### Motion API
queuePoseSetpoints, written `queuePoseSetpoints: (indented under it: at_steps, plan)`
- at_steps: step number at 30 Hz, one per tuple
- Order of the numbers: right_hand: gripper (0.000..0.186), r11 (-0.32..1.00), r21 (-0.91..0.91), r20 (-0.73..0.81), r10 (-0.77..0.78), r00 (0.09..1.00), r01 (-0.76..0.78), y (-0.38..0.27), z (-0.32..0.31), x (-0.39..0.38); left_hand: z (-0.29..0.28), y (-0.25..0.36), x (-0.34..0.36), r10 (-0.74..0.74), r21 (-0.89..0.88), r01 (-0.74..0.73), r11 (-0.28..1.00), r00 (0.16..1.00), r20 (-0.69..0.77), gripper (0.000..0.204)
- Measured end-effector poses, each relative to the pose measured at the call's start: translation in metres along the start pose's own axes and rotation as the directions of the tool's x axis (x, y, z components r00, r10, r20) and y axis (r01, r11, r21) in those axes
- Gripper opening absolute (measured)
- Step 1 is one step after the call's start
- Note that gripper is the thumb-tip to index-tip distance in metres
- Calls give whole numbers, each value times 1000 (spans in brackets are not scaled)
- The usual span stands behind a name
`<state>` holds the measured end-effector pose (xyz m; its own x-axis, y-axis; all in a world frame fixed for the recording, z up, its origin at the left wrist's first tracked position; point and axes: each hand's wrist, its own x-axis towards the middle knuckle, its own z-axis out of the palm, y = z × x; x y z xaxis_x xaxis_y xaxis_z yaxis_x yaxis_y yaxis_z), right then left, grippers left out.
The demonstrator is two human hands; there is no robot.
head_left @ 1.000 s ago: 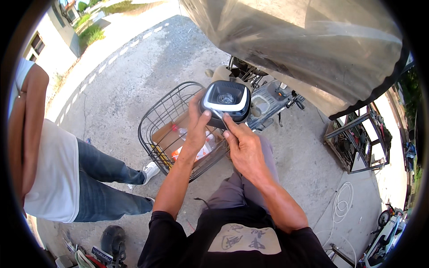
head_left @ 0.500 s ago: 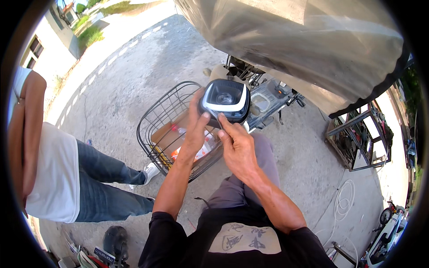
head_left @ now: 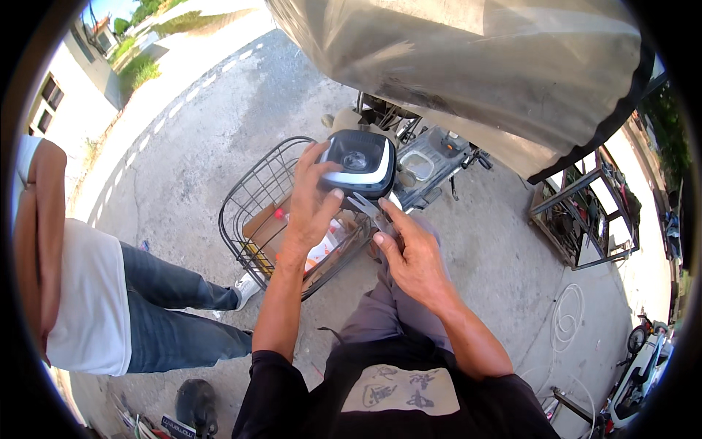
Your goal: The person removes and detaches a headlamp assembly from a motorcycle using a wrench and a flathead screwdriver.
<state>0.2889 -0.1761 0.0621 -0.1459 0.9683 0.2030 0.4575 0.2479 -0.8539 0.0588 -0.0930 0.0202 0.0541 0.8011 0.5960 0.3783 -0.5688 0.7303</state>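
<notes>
A black, rounded headlight-like unit (head_left: 356,143) with a clear round centre and a white curved trim stands before me. My left hand (head_left: 313,201) is at its near left side, fingers spread, with the fingertips over its edge; whether they touch it I cannot tell. My right hand (head_left: 415,256) grips a small metal tool (head_left: 374,213) that looks like pliers or scissors. Its two silver prongs are spread apart and point up-left, just below the unit's near edge. The palm hides the tool's handles.
A black wire basket (head_left: 232,228) holding cardboard and bottles sits left of the unit. Behind is a scooter-like vehicle (head_left: 431,164) under a large plastic cover (head_left: 468,66). A person in jeans (head_left: 172,314) stands at left. A metal rack (head_left: 589,212) and coiled hose (head_left: 567,318) are at right.
My right hand has drawn down and right, off the unit's edge, and the tool's prongs now show spread. My left fingers have opened out at the unit's side.
</notes>
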Motion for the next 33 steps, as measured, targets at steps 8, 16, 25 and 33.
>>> queuePoseSetpoints:
  at_steps: [8,16,25,33]
  plan:
    - [60,887,399,-104,294,950,-231,17,-2,34,6,30,39,220,342,-287,895,950,223,33]
    - [78,820,528,-29,279,960,-222,36,25,54,13,4,24,208,152,-210,966,978,29,30]
    - [76,799,530,26,318,948,-282,38,23,58,13,2,24,260,116,-261,958,965,30,27]
    - [79,816,496,33,323,946,-296,35,22,56,17,1,19,273,194,-266,944,962,-6,27]
